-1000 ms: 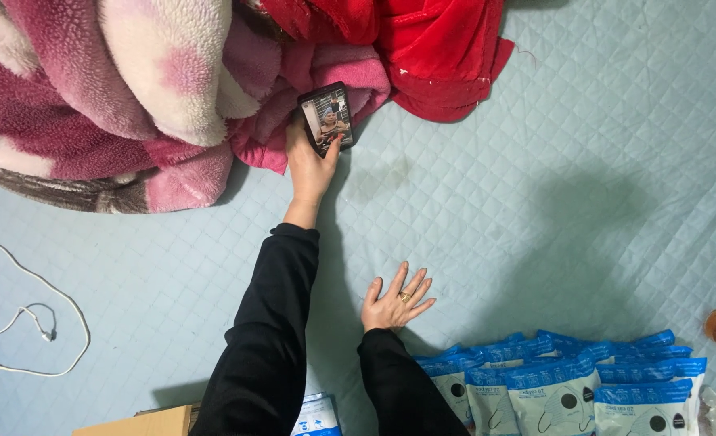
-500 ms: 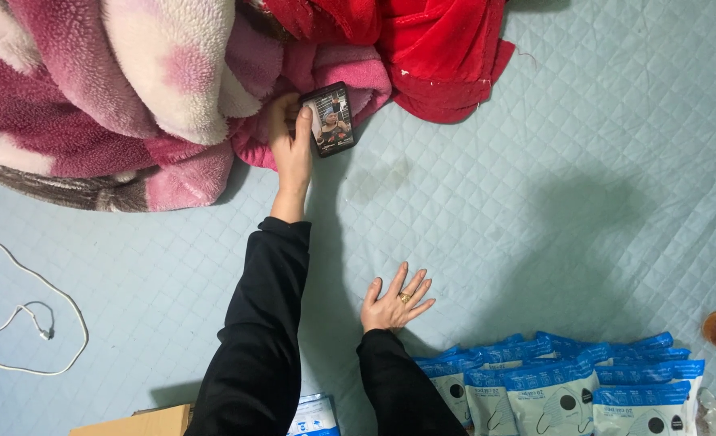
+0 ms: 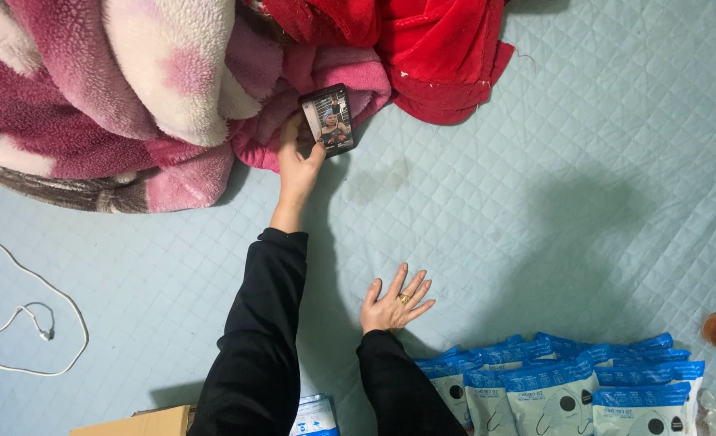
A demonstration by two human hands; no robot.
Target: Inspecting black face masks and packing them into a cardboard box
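While stretching up to the pink blanket [image 3: 132, 121], holding the dark phone [image 3: 328, 121] at its lower edge, left hand [image 3: 297, 165] fingers closed around the phone's bottom corner. Pressing the right hand [image 3: 394, 299] flat, fingers spread, well below the blanket. Judging a fuller grip safer on soft fleece.

A phone [image 3: 326, 120] is leaning against a heap of blankets [image 3: 132, 97] at the far edge of the quilted mat [image 3: 535, 202] — the left hand [image 3: 297, 165] is touching its near end, to the heap's right. The right hand [image 3: 394, 300] is lying flat on the mat nearer in, well apart from the phone. Packets [image 3: 560, 387] are overlapping in a row just right of it — a cable [image 3: 31, 311] is trailing far left, a cardboard box [image 3: 140, 421] sitting at the near edge.
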